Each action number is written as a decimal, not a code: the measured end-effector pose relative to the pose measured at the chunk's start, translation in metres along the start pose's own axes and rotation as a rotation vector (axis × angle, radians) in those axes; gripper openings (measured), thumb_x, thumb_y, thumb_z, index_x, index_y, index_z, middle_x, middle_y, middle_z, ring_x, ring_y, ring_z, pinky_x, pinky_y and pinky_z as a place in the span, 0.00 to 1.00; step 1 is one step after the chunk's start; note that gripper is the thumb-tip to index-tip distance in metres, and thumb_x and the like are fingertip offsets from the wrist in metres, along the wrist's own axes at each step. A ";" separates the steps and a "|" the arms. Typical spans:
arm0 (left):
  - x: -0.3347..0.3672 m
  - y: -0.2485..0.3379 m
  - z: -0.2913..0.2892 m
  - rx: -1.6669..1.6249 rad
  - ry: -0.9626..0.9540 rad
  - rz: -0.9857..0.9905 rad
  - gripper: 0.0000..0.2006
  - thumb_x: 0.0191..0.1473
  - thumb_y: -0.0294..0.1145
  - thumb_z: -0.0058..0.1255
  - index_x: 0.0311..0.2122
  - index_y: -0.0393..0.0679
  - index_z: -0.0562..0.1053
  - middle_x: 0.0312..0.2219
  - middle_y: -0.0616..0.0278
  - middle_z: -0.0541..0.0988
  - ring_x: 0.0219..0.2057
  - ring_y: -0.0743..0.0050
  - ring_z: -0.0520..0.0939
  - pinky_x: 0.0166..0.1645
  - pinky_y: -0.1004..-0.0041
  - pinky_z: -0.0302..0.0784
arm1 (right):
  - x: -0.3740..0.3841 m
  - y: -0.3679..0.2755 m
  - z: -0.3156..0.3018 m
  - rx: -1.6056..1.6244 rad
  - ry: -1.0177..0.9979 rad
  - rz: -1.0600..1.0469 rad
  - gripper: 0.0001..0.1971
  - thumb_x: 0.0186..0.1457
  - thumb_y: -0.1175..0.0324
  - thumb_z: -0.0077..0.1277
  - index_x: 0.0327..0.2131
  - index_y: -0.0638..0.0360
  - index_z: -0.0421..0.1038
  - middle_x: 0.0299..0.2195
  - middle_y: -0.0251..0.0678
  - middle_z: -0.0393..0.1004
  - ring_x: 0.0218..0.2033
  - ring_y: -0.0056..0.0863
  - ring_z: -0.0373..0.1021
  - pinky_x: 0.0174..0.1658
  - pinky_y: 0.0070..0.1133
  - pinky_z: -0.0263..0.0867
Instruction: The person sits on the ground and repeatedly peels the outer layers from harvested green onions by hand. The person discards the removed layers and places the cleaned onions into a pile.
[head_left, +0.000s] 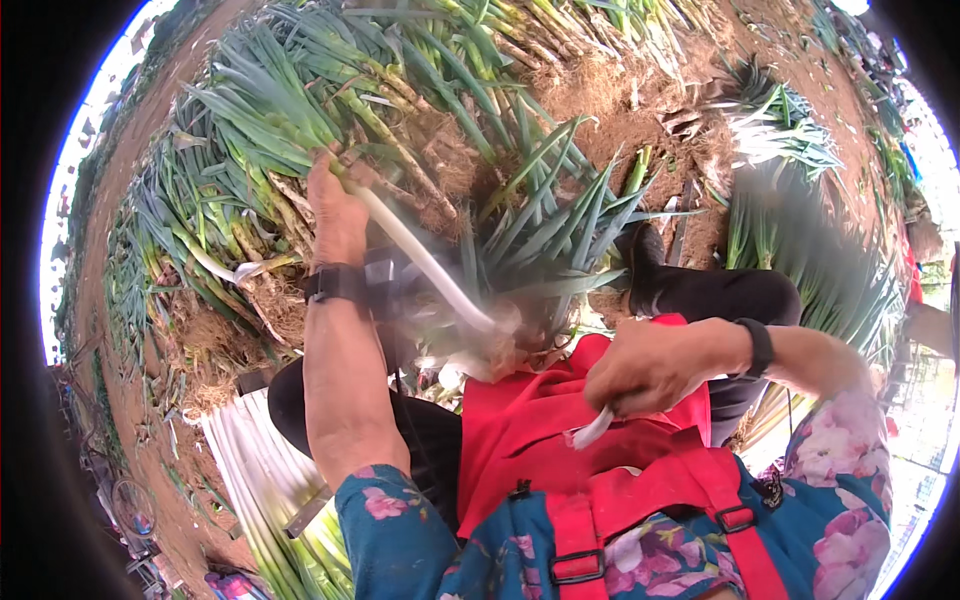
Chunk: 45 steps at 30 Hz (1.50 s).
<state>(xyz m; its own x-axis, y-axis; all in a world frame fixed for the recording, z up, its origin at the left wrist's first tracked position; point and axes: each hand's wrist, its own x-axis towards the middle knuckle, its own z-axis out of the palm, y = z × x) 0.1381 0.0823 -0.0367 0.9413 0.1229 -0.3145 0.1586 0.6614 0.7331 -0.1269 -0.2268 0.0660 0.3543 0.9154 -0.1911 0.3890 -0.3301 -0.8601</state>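
My left hand [338, 215] is closed around a leek [425, 255], gripping it where the white shaft meets the green leaves. The leek slants down to the right, its root end above my lap, and its leaves fan out to the upper left. Over the red apron [520, 425], my right hand [665, 368] is closed, with a short pale strip [592, 430] sticking out below the fingers. Whether the strip is a peeled layer or a blade, I cannot tell. My right hand is apart from the leek.
Unpeeled leeks [225, 185] with soil-covered roots are heaped ahead and to the left. Cleaned white stalks [265, 460] lie by my left knee. More leeks [820, 250] are bunched at the right, partly blurred. My dark shoe [648, 255] stands near loose leaves on brown soil [690, 140].
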 end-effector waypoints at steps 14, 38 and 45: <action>-0.120 -0.102 0.082 0.032 -0.334 -0.330 0.26 0.60 0.63 0.43 0.42 0.49 0.73 0.24 0.69 0.70 0.21 0.76 0.70 0.20 0.74 0.64 | 0.021 0.109 -0.117 0.305 0.918 0.356 0.26 0.63 0.47 0.46 0.47 0.62 0.74 0.33 0.32 0.75 0.35 0.23 0.71 0.38 0.23 0.69; -0.162 -0.144 0.183 0.996 -0.522 0.201 0.11 0.48 0.30 0.52 0.33 0.32 0.75 0.23 0.52 0.78 0.26 0.71 0.76 0.35 0.67 0.72 | -0.037 0.085 -0.103 0.597 1.434 0.307 0.20 0.60 0.56 0.54 0.47 0.62 0.75 0.31 0.32 0.77 0.32 0.19 0.71 0.35 0.20 0.68; -0.171 -0.137 0.196 0.795 -0.490 0.090 0.07 0.49 0.27 0.50 0.32 0.35 0.75 0.24 0.63 0.76 0.25 0.79 0.72 0.31 0.74 0.69 | -0.044 0.087 -0.103 0.697 1.511 0.118 0.18 0.60 0.57 0.55 0.44 0.63 0.74 0.33 0.31 0.75 0.32 0.19 0.71 0.36 0.20 0.68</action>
<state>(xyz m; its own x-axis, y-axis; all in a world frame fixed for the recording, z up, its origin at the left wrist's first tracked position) 0.0141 -0.1742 0.0346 0.9518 -0.2963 -0.0798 0.0658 -0.0569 0.9962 -0.0215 -0.3198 0.0483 0.9614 -0.2740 -0.0249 0.0208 0.1626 -0.9865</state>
